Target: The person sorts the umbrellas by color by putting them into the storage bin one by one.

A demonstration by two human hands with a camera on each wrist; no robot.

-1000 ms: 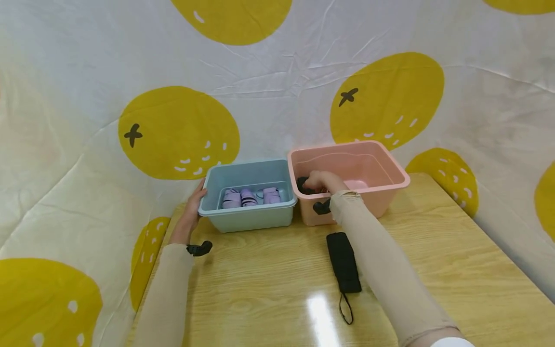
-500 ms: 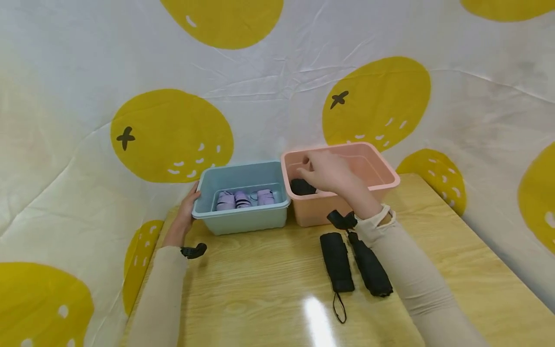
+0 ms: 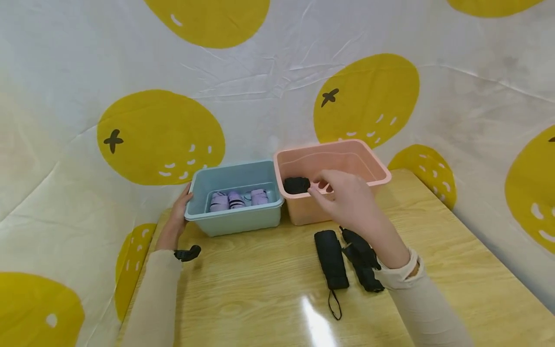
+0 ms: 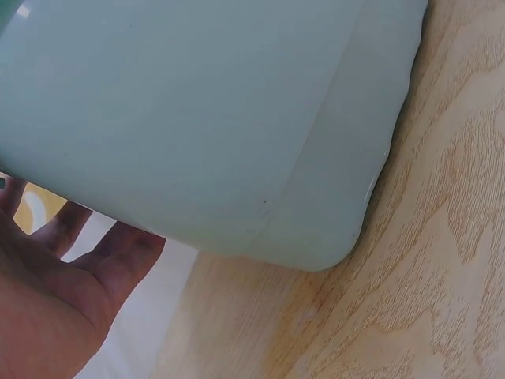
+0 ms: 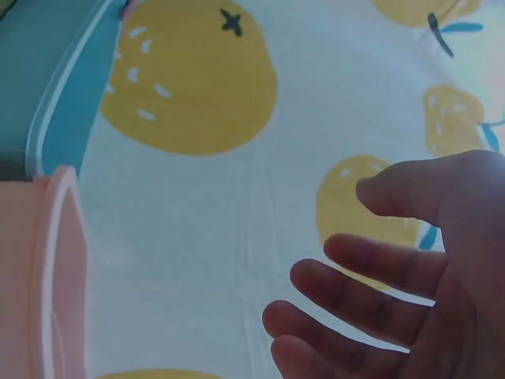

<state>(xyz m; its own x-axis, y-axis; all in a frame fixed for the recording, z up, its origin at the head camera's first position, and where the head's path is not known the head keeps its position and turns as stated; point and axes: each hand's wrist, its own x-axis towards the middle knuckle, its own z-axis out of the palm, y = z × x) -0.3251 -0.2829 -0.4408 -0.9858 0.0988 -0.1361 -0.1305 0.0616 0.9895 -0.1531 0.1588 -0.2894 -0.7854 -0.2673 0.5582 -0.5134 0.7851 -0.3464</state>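
My right hand point(image 3: 347, 195) hovers over the front rim of the pink bin point(image 3: 303, 210), thumb and fingers apart. It holds nothing, as the right wrist view also shows. Near its fingertips, a folded black umbrella point(image 3: 297, 185) lies inside that bin. My left hand point(image 3: 177, 212) touches the left end of the pale blue bin point(image 3: 236, 222), its fingers along the end wall; its thumb is hard to make out. In the blue bin sit three folded purple umbrellas point(image 3: 218, 202). On the table are a black umbrella point(image 3: 331, 260) with a strap and another black umbrella point(image 3: 365, 275), partly hidden beneath my right wrist.
Both bins stand side by side at the back of the wooden table point(image 3: 243, 279), against a hanging cloth point(image 3: 260, 111) with yellow fruit prints. The table's right edge point(image 3: 485, 246) slants away towards the back.
My right hand has come up out of the pink bin and back towards the front right, leaving the black umbrella inside. The left hand stays at the blue bin. The head view has shifted slightly.
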